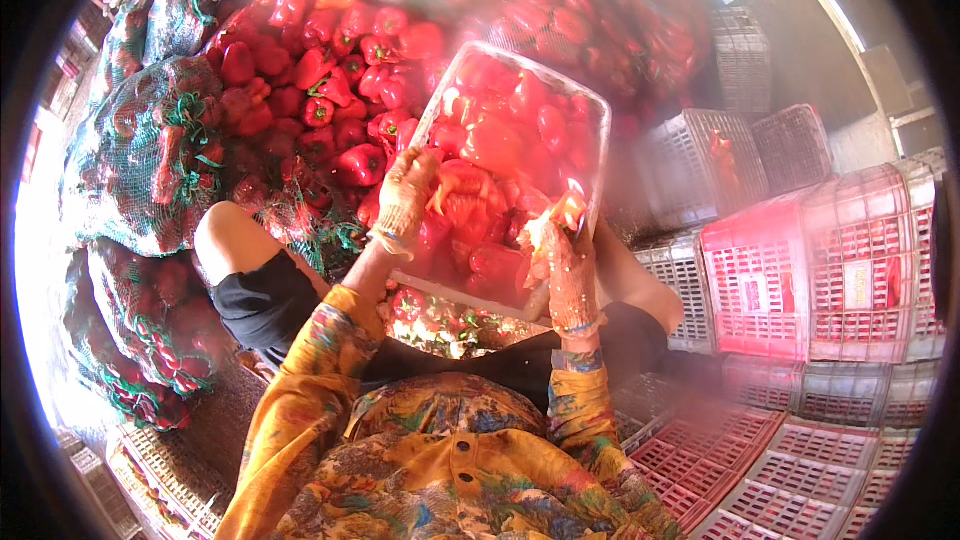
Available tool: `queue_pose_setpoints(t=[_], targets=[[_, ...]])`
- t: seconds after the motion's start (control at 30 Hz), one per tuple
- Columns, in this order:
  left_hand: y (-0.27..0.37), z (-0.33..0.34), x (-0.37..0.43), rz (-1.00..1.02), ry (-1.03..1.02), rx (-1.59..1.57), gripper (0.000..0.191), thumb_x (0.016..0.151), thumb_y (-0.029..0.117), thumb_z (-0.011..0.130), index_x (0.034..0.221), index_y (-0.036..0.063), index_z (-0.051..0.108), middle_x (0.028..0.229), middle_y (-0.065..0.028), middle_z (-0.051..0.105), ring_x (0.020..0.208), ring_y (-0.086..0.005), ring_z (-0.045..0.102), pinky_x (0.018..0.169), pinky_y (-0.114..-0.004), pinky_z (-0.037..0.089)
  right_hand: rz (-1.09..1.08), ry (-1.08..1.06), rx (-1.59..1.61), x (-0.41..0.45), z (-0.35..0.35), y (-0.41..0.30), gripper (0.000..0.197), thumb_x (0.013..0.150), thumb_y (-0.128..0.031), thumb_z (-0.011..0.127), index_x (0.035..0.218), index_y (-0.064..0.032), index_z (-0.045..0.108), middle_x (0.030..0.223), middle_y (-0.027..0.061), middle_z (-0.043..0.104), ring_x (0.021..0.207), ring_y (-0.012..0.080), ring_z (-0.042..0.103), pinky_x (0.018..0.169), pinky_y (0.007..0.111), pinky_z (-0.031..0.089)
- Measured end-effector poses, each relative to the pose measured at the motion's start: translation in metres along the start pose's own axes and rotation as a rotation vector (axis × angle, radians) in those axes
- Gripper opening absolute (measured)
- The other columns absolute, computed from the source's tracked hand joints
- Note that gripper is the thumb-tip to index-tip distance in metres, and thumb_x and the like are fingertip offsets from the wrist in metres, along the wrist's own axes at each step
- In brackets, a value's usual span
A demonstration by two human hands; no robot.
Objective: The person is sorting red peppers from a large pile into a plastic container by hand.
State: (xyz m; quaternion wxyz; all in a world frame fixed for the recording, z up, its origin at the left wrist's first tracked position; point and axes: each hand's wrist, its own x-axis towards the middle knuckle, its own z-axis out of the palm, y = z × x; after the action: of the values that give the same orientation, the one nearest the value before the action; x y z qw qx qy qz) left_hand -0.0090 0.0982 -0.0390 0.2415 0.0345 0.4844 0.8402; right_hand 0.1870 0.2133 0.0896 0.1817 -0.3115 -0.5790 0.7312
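A white plastic crate full of red bell peppers rests tilted at my lap, between my knees. My left hand, in a worn knitted glove, grips the crate's left rim. Inside the crate's lower right corner is my right hand, gloved and dotted with pale seeds. Its fingers are bent round pale orange pepper pieces; a shiny tip, perhaps a blade, shows by them. Beyond the crate's left side lies a big heap of loose red bell peppers. Glare and haze blur parts of the crate.
Green mesh sacks of peppers stand at the left. Stacked red crates and white crates line the right side. More crates lie at lower right and lower left. Pepper scraps cover the floor below the held crate.
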Motion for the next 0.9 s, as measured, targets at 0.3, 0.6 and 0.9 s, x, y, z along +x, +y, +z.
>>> queue_pose_setpoints(t=[0.3,0.6,0.9], targets=[[-0.026,0.013,-0.053,0.657,-0.442,1.724,0.042,0.092,0.022,0.057,0.133,0.02,0.061,0.115,-0.0091,0.064,0.113,-0.0313,0.056,0.101,-0.047,0.043,-0.103,0.146,0.053,-0.004,-0.025,0.017,0.035,0.094,-0.025,0.07,0.12,-0.0041,0.062,0.08,0.0018,0.063,0.055,0.0107,0.055,0.047,0.025,0.046],[0.026,0.034,-0.096,0.612,-0.216,1.132,0.054,0.088,0.032,0.074,0.13,0.0031,0.058,0.117,-0.0135,0.064,0.103,-0.0327,0.064,0.091,-0.045,0.05,-0.02,-0.003,-0.536,0.004,0.001,0.038,0.04,0.086,-0.022,0.077,0.116,-0.0068,0.056,0.099,0.0118,0.069,0.091,0.0231,0.069,0.08,0.037,0.055],[0.008,0.052,-0.107,-0.191,-0.328,-0.006,0.038,0.097,0.008,0.061,0.133,-0.0018,0.057,0.118,-0.005,0.066,0.106,-0.015,0.062,0.096,-0.029,0.049,-0.445,-0.156,-0.862,-0.025,0.001,0.056,0.036,0.086,-0.021,0.073,0.112,-0.0105,0.051,0.089,0.0203,0.067,0.085,0.046,0.066,0.067,0.052,0.053]])
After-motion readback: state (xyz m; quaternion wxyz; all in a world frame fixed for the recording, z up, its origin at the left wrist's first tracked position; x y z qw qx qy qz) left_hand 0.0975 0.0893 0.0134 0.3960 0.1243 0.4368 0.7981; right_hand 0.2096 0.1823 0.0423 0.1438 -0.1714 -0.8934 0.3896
